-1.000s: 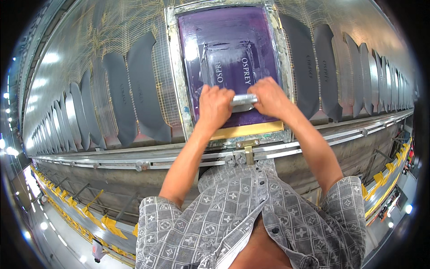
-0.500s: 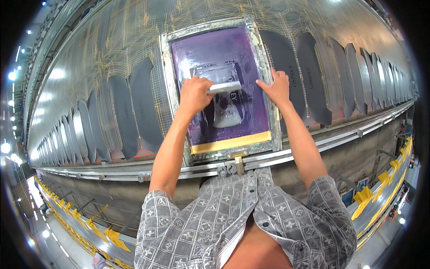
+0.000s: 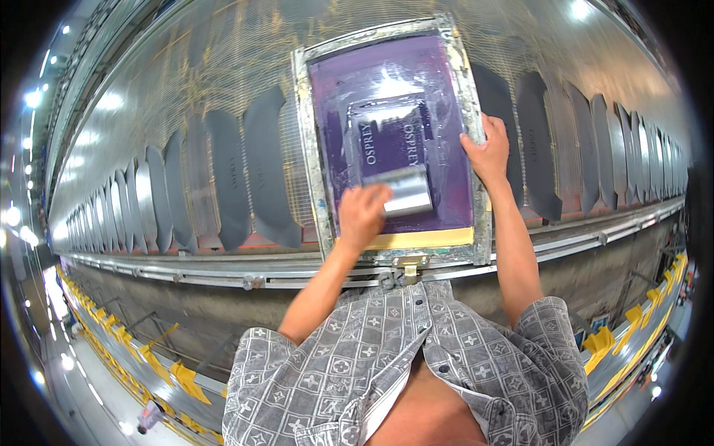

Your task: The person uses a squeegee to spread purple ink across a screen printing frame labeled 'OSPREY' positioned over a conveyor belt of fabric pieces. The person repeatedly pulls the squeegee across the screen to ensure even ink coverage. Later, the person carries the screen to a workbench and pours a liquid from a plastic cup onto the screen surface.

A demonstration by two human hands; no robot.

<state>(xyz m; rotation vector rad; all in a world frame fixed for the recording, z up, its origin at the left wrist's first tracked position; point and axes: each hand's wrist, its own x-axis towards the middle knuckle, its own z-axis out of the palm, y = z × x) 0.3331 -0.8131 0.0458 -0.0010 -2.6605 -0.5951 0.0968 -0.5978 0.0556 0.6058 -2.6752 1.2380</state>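
Silvery and long, a worktop [image 3: 186, 97] is stretching from left to right, thin yellow lines covering much of its far part. Dark gray panels [image 3: 230, 182] are lying in a row along its near side, to the left and right of a frame [image 3: 303, 134]. The frame is enclosing a purple screen [image 3: 452, 189], glossy and streaked, with two lines of pale lettering showing near its middle. A yellow strip [image 3: 428, 238] is running along the screen's near edge, and a metal clip [image 3: 410, 262] is sitting between the frame and a long rail [image 3: 186, 266].

The left hand [image 3: 363, 215] is clasping the left end of a shiny metal scraper [image 3: 409, 195], fingers curled together; blur is hiding their exact placing. The scraper is slanting over the near half of the screen, just beyond the yellow strip; whether it is touching the screen cannot be told. The right hand [image 3: 489, 152] is pinching the frame's right side, its thumb reaching toward the screen and its fingers lying on the outer side.

The person is wearing a gray patterned shirt [image 3: 409, 357]. At the near left, yellow pieces [image 3: 190, 383] are forming a curving row.
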